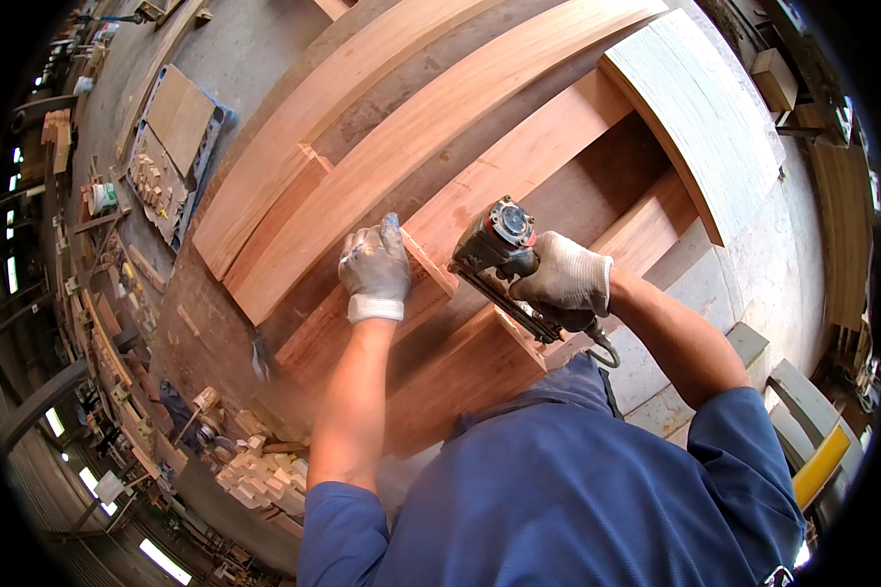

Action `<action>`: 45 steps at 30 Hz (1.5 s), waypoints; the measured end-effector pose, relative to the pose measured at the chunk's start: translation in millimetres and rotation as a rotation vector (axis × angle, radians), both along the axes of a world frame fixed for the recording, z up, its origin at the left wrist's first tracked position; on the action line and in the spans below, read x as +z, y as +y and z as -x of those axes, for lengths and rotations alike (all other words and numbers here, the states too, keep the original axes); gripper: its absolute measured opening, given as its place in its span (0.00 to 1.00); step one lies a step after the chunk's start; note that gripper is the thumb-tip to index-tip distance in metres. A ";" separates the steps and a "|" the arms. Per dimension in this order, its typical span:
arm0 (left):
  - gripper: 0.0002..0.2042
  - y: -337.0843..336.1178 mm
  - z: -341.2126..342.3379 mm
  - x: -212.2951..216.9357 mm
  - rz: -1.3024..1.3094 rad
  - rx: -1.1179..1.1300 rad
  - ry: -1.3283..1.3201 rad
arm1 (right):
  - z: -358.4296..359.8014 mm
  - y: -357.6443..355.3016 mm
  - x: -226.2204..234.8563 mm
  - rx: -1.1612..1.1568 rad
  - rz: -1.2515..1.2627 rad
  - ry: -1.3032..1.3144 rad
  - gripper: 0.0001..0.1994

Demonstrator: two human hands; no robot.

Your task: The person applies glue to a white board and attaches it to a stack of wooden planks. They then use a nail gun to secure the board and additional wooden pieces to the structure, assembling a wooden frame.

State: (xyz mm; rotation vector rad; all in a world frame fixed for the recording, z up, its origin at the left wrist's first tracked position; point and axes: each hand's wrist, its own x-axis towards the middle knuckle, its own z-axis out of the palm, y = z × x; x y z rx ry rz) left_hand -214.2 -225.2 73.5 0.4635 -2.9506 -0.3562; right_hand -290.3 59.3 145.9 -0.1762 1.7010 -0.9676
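Observation:
My right hand (563, 277), in a whitish work glove, is wrapped round the handle of a black nail gun (497, 240) with a round-capped head and an air hose at its rear. The gun is held over the near part of a reddish wooden frame (524, 147). My left hand (375, 264), in a soiled glove, grips the edge of a wooden board (352, 318) of that frame, its fingertips partly hidden and its thumb stretched out. A short crosspiece (429, 262) lies just right of this hand. Two long curved planks (440, 108) stretch away beyond it.
A pale curved panel (700, 112) spans the frame's far right end. Small wood blocks (264, 476) are heaped at the lower left. A blue pallet with boards (181, 127) lies at the far left. A grey chair-like piece with a yellow part (820, 465) stands at right.

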 end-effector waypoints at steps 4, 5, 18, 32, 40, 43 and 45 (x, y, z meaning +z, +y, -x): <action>0.21 -2.1 -1.0 -3.5 0.040 0.000 -0.022 | -3.4 -2.6 7.7 0.015 -0.026 -0.020 0.13; 0.21 -2.4 -1.3 -4.7 0.057 0.004 -0.037 | -3.0 -3.8 11.2 0.035 -0.048 -0.024 0.14; 0.21 -0.9 0.9 0.6 -0.003 0.019 -0.045 | -5.7 -1.3 -2.8 0.067 -0.036 0.013 0.14; 0.23 1.1 1.3 1.5 -0.003 0.021 -0.087 | -13.0 22.6 14.3 -0.130 0.045 0.000 0.16; 0.26 -6.7 -2.9 0.7 -0.053 0.051 -0.136 | -4.1 36.8 70.5 -0.279 0.186 0.105 0.17; 0.24 15.8 -43.5 14.5 -0.034 0.090 0.331 | -1.3 24.4 87.1 -0.364 0.276 0.096 0.16; 0.22 45.0 -82.9 50.6 -0.268 0.039 0.454 | -4.6 7.5 98.2 -0.416 0.294 0.029 0.16</action>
